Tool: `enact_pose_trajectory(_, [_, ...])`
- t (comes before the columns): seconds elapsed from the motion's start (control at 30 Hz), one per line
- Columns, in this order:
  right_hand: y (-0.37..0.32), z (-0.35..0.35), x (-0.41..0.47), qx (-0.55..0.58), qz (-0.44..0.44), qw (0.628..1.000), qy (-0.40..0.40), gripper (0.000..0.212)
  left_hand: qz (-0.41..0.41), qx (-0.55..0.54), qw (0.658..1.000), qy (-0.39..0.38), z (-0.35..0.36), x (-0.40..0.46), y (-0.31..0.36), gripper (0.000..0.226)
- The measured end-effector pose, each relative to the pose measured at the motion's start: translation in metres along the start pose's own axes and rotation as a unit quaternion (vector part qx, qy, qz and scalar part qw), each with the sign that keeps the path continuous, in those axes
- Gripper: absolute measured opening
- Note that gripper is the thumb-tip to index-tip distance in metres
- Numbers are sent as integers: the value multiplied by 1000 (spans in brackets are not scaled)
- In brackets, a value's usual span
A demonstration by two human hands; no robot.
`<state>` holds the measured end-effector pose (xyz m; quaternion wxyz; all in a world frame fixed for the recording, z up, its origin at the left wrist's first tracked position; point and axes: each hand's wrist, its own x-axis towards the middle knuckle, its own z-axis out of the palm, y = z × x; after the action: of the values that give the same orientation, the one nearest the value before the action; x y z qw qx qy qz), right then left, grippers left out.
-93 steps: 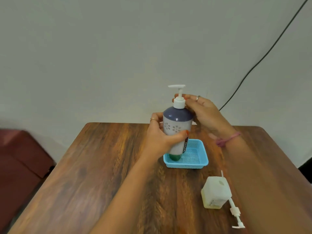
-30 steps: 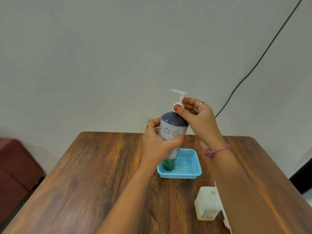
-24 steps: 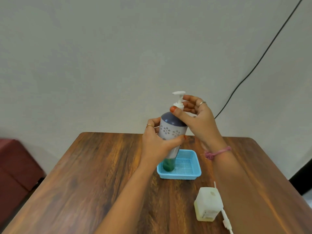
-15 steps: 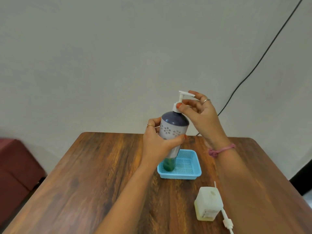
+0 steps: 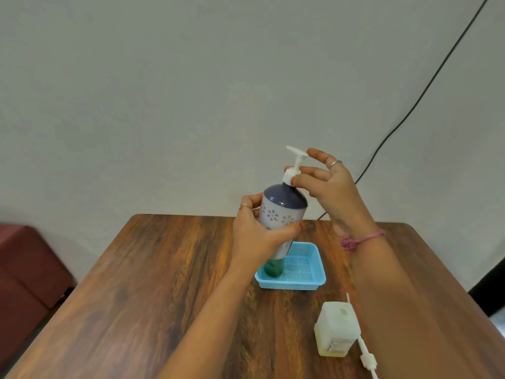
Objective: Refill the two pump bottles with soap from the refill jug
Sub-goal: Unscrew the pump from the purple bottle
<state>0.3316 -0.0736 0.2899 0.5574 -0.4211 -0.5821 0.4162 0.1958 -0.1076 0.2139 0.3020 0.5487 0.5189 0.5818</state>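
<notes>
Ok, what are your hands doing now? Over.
Left hand grips flowered pump bottle, held above blue basket. Right hand pinches pump collar. Nothing in the way. Over.

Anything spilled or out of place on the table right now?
No spill shows. The square bottle stands open, its pump lying loose on the table beside it. The left hand holds the flowered bottle tilted over the blue basket while the right hand pinches its pump collar.

Loose pump's nozzle end beyond the bottom edge; bottle label behind the left hand
</notes>
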Motion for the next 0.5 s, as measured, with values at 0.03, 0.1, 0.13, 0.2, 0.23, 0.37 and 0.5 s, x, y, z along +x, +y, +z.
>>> enact_pose_trajectory(0.03, [0,-2,-1,8,3,1000,-11,54,0,0,1000,0,0,-1,0,69])
enact_pose_trajectory(0.1, [-2,-1,-2,-9,8,1000,-22,70,0,0,1000,-4,0,-1,0,69])
enact_pose_trajectory(0.13, [-2,1,-3,-38,4,999,-17,78,0,0,1000,-6,0,-2,0,69])
enact_pose_trajectory(0.2, [-3,4,-3,-96,-10,995,7,80,2,-1,1000,-9,0,-2,0,68])
enact_pose_trajectory(0.23, [-4,4,-3,-105,-13,994,16,78,3,-3,1000,-9,1,-3,0,68])
enact_pose_trajectory(0.37, [-8,-3,-1,-70,-9,997,23,68,0,-6,1000,-13,-1,-5,-2,67])
enact_pose_trajectory(0.5, [-18,-12,1,-39,-22,998,42,62,-5,-2,1000,-22,-4,-6,-6,68])
